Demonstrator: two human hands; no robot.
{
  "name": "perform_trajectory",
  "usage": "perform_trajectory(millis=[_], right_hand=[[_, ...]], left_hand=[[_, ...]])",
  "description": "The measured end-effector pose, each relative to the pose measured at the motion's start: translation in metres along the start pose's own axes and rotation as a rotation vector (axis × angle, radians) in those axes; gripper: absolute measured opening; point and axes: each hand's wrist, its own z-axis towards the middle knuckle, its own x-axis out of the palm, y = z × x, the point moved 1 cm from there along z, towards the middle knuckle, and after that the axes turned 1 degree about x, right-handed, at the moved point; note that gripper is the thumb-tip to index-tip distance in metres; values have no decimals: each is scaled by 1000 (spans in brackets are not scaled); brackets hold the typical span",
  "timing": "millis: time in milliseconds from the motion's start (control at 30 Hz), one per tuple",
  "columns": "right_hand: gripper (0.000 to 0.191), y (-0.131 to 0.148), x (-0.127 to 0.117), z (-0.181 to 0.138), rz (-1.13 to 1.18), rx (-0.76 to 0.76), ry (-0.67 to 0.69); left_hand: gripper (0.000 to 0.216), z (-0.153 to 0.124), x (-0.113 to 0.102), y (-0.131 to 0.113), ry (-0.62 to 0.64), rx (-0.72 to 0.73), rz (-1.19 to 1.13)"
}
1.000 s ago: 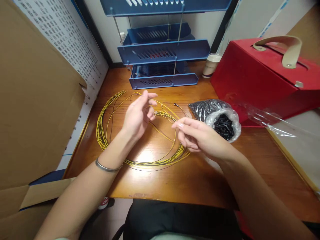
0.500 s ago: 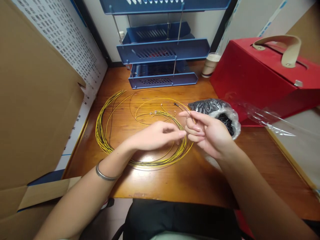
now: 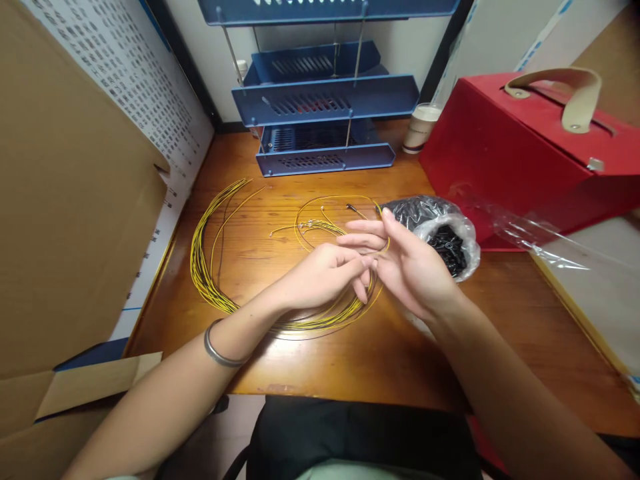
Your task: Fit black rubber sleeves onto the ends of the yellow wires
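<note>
My left hand is closed, thumb and forefinger pinched on a thin yellow wire that loops up and round into the hands. The pinched end is hidden by the fingertips. Facing it, my right hand is open, with fingers stretched out to the left and thumb raised; the wire runs across its fingers. Beneath both hands a bundle of yellow and black wires curves over the wooden table, its small metal-tipped ends gathered just beyond the fingers. A black-tipped wire end lies behind my right hand.
Right of my right hand is a clear plastic bag of small black parts. A red case with a beige handle stands behind it. Blue stacked trays and a paper cup are at the back. Cardboard flanks the left.
My right hand's curled fingers have straightened out. My left hand has shifted right, its fingertips now at the right palm. The wire loop has moved right and become smaller.
</note>
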Motion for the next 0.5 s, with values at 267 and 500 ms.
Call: perform_trajectory(millis=[267, 500], right_hand=[[45, -3, 1, -1, -163, -44, 65], [24, -3, -6, 3, -114, -140, -121]], left_hand=[[40, 1, -3, 1, -81, 13, -66], [40, -7, -10, -5, 172, -72, 21]])
